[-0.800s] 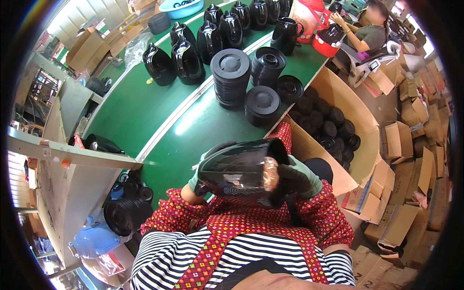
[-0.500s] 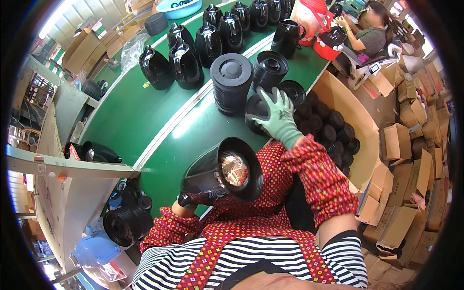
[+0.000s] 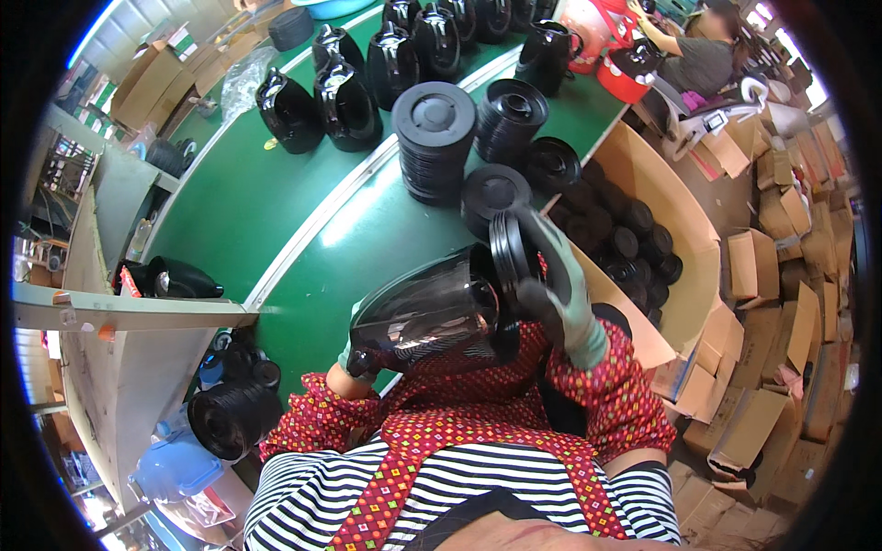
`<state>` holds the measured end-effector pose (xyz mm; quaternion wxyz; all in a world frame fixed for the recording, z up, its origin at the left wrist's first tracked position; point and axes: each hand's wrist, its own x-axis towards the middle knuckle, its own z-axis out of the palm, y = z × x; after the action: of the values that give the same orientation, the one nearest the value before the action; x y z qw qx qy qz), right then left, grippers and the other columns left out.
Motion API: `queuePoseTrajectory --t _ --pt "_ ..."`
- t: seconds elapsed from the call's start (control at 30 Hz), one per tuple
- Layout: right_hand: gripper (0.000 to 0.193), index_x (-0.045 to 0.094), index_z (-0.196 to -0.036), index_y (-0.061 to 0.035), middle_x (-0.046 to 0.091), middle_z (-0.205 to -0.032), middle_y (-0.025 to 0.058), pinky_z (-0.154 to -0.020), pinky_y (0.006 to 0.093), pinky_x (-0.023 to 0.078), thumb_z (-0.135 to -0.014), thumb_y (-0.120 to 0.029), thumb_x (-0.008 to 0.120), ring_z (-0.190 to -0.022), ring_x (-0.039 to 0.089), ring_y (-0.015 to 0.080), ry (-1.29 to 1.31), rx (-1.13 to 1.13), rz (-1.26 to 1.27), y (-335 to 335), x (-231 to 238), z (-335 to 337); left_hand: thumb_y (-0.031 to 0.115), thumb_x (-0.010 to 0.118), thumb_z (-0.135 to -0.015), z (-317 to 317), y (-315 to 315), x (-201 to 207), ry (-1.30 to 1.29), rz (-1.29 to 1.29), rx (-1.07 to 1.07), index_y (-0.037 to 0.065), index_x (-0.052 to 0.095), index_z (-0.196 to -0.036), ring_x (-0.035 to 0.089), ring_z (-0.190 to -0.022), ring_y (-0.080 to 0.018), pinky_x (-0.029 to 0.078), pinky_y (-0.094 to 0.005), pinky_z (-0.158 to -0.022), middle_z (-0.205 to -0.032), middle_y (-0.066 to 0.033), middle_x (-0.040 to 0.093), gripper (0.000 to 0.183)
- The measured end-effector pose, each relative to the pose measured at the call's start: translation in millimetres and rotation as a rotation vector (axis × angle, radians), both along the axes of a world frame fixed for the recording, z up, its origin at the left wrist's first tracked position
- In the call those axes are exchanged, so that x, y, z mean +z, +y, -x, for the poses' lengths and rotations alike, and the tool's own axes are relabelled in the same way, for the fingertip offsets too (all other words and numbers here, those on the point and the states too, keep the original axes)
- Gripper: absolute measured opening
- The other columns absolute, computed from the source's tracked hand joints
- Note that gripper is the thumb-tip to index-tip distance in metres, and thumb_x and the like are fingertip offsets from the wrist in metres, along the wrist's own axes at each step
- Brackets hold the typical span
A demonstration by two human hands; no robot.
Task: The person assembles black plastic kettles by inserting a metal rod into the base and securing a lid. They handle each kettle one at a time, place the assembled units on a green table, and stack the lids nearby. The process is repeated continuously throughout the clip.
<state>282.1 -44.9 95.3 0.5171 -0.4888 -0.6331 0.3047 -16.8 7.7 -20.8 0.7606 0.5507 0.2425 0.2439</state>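
My left hand [image 3: 352, 356], in a pale green and dark glove, grips a glossy black jug body [image 3: 413, 312] by its narrow end. The jug lies tilted in front of my apron, its wide end toward the right. My right hand [image 3: 571, 308], gloved alike, is closed around a black threaded round cap [image 3: 506, 253], held edge-up right at the jug's wide end. Whether cap and jug touch is hard to tell. Just beyond the cap, a low black round disc [image 3: 496, 195] rests at the green table's edge.
Behind the disc stand a tall stack of black discs [image 3: 435, 138] and a second stack [image 3: 511, 110]. Several black jugs [image 3: 349, 110] fill the far green table [image 3: 312, 184]. On the right, a cardboard box [image 3: 703, 266] holds round black caps. A co-worker [image 3: 703, 60] sits far right.
My right hand has come back from the discs with a threaded cap, bringing it to the jug. The jug has turned, so its opening now faces right, toward the cap.
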Motion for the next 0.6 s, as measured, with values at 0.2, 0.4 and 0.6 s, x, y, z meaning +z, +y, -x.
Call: queuePoseTrajectory --t 0.2,0.4,0.6 --pt "0.096 0.046 -0.159 0.0007 0.044 -0.163 0.0234 -0.124 0.0479 0.029 -0.091 -0.063 0.072 -0.151 0.039 0.0404 -0.039 -0.068 0.009 -67 19 2 0.021 0.093 -0.076 -23 -12 4 0.007 -0.051 -0.077 -0.004 0.057 -0.144 0.068 -0.123 -0.0250 0.054 -0.0412 -0.109 -0.137 -0.0158 0.069 0.081" --pt "0.098 0.047 -0.159 0.0006 0.040 -0.164 0.0254 -0.124 0.0513 0.028 -0.090 -0.065 0.072 -0.152 0.038 0.0431 -0.086 -0.085 -0.080 -96 18 -12 0.020 0.094 -0.074 -43 -17 13 0.024 -0.149 -0.147 -0.005 0.059 -0.142 0.069 -0.121 -0.0253 0.055 -0.0412 -0.108 -0.134 -0.0156 0.070 0.080" --pt "0.094 0.039 -0.161 0.0032 0.036 -0.165 0.0255 -0.125 0.0495 0.027 -0.098 -0.062 0.064 -0.153 0.036 0.0403 0.090 -0.122 -0.076 -112 16 -11 0.020 0.094 -0.073 -49 -7 -3 0.146 -0.355 -0.040 -0.005 0.062 -0.139 0.071 -0.119 -0.0256 0.055 -0.0411 -0.107 -0.131 -0.0154 0.072 0.078"
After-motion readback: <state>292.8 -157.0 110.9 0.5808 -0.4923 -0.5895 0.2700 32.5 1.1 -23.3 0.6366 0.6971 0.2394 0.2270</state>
